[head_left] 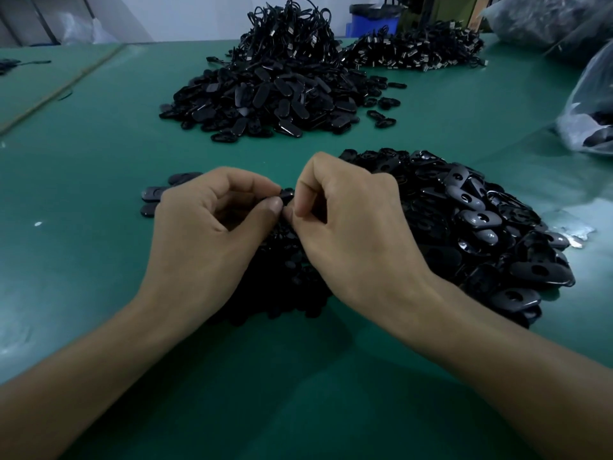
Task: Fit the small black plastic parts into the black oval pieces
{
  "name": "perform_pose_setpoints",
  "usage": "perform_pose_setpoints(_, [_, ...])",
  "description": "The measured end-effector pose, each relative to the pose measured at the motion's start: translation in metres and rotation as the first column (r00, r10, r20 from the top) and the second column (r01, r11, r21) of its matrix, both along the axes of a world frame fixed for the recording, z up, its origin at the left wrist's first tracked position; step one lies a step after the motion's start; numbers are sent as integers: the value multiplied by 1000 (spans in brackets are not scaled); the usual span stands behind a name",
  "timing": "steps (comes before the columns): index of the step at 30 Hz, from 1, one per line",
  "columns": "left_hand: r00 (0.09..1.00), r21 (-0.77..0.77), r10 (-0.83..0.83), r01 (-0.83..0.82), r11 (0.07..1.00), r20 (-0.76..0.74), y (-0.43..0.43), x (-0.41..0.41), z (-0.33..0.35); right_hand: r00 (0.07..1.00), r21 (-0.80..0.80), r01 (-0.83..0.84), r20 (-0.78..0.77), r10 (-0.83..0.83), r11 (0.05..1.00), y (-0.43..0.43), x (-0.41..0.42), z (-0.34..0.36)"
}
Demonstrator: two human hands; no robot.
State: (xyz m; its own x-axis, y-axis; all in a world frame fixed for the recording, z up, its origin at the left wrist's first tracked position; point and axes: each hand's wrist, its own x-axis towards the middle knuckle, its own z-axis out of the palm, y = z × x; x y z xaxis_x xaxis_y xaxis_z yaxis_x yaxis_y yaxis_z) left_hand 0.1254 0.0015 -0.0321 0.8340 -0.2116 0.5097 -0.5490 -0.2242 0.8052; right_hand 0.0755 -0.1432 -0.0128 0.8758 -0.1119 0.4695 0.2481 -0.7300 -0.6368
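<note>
Holding black parts [599,134], a clear bag [585,94] is seen at the desk's [99,154] right edge; a black piece [287,193] is pinched by left hand [205,227] and right hand [348,227].

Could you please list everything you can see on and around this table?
Table: one, green, under everything.
Near oval pieces pile: one, black, near right.
Far oval pieces pile: one, black, centre back.
Loose oval pieces: about three, black, near left.
Small parts pile: one, black, near centre.
Cable piles: two, black, far back.
Plastic bags: at least two, clear, right edge.
Bin: one, blue, background.
Black piece: one, held at centre.
Left hand, right hand: two, bare, both pinching the black piece.
</note>
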Motion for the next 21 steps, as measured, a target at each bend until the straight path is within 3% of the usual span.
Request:
perform_pose_setpoints(11, [996, -37, -35, 32, 999, -79, 1, 3, -3, 989, -326, -146, -55, 136, 934, 7, -10, 10])
perform_pose_setpoints(17, [998, -10, -18, 18, 1000, -58, 3, 5, -3, 991, -300, -131, -31, 128, 945, 2, -6, 8])
perform_pose_setpoints(21, [996, -50, -50, 46, 998, -78, 1, 6, -1, 999, -252, -1, 37, 11, 968, -12, 5, 4])
